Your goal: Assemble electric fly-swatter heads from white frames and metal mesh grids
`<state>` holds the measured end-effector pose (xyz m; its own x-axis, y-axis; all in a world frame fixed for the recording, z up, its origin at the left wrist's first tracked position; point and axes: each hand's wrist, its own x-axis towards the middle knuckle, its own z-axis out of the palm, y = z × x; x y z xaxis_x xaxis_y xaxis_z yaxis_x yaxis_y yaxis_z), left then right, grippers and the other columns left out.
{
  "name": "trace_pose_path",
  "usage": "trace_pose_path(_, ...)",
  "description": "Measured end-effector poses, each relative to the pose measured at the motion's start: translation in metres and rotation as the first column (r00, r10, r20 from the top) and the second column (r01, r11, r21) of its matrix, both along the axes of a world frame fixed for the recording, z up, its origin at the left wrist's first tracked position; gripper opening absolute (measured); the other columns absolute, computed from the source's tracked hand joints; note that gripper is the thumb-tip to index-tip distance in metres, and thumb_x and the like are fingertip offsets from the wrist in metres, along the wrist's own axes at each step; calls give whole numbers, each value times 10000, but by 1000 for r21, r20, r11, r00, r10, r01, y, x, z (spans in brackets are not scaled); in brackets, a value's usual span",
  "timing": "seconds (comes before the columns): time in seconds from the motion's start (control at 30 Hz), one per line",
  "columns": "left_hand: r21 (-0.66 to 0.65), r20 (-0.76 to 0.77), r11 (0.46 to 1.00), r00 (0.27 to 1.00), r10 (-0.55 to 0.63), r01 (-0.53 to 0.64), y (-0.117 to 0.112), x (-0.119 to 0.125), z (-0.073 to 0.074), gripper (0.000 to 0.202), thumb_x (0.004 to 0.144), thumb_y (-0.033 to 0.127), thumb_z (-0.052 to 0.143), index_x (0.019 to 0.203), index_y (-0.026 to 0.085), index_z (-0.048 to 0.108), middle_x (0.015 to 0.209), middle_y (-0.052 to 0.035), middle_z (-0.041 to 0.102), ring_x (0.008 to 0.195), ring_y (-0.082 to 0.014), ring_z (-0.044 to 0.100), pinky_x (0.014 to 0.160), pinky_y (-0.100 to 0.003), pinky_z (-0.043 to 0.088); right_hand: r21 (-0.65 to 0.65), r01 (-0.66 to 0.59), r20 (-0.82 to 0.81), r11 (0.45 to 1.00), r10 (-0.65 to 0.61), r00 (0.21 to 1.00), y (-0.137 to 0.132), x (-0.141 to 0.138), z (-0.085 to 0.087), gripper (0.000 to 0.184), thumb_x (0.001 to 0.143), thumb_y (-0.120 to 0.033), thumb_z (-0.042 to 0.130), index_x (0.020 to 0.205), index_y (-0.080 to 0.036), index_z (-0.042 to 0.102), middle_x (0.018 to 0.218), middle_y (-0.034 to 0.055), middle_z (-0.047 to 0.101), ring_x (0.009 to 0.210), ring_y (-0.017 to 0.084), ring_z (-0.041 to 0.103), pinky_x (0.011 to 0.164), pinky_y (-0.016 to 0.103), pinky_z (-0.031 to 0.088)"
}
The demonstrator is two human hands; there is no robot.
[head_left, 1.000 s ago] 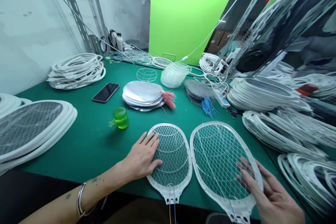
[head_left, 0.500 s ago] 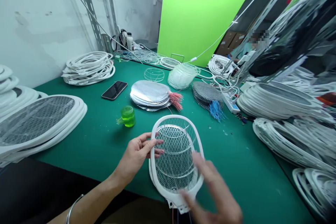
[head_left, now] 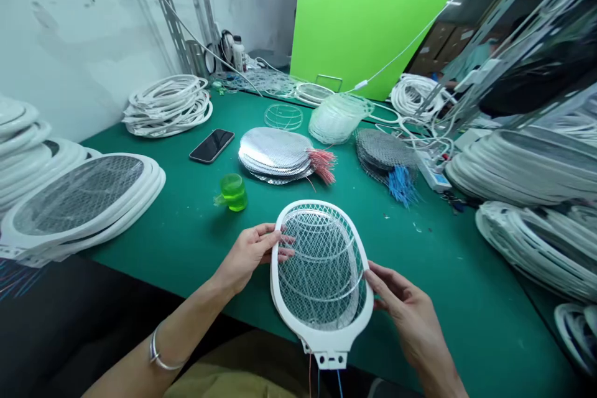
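Observation:
In front of me is a white oval mosquito swatter head with metal mesh across it. Its neck, with small holes, points towards me, and thin red and blue wires hang below. My left hand grips the left rim, thumb on top and fingers reaching underneath, seen through the mesh. On the right rim, my right hand pinches the edge between thumb and fingers. Curved white ribs show through the mesh. The right hand's lower fingers are partly hidden.
A green jar and a phone lie beyond my left hand. Behind the swatter head are silvery mesh sheets with red wires and darker mesh sheets with blue wires. Stacked white frames stand left, more right.
My right hand, blurred and lifted near the lower right rim before, now grips the right rim. The upper frame now sits squarer over the mesh. My left hand keeps its hold.

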<state>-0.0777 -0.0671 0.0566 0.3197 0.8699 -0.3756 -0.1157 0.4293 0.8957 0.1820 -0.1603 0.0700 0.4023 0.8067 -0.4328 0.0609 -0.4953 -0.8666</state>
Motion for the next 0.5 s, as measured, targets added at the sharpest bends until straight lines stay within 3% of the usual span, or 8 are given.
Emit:
trace_pose_path(0.13, 221, -316, 975, 948, 48, 25, 2, 0, -6, 377, 840, 458, 633, 1054, 152, 687, 1011, -80, 725, 887, -223, 687, 768, -295, 556, 17, 40, 45, 999, -40, 998, -5, -2, -8, 597, 615, -608, 764, 1009, -163, 722, 952, 94, 735, 841, 261, 671, 576, 279, 557)
trace_pose_path(0.2, 254, -448, 967, 888, 99, 20, 2, 0, -12, 389, 820, 483, 636, 1018, 154, 697, 927, -72, 733, 825, -220, 683, 696, -286, 550, 11, 42, 82, 999, -43, 996, -7, -5, -14, 583, 630, -620, 748, 1002, -171, 725, 952, 84, 735, 836, 244, 667, 593, 270, 553)
trace_pose_path(0.33, 288, -544, 957, 815, 198, -41, 1, 2, -21, 348, 792, 485, 657, 934, 170, 699, 840, -47, 735, 704, -190, 676, 624, -266, 528, -5, 11, 155, 1000, -10, 988, -8, -7, -21, 555, 671, -642, 706, 1026, -215, 718, 983, 49, 731, 841, 223, 665, 661, 287, 563)
trace_pose_path(0.5, 360, -644, 933, 728, 237, 15, -2, 5, -19, 244, 837, 430, 620, 916, 225, 726, 880, -13, 748, 732, -178, 682, 670, -264, 505, -54, -11, 327, 999, 28, 945, -9, -6, -24, 519, 701, -676, 651, 1004, -260, 726, 946, 27, 736, 787, 228, 673, 700, 338, 546)
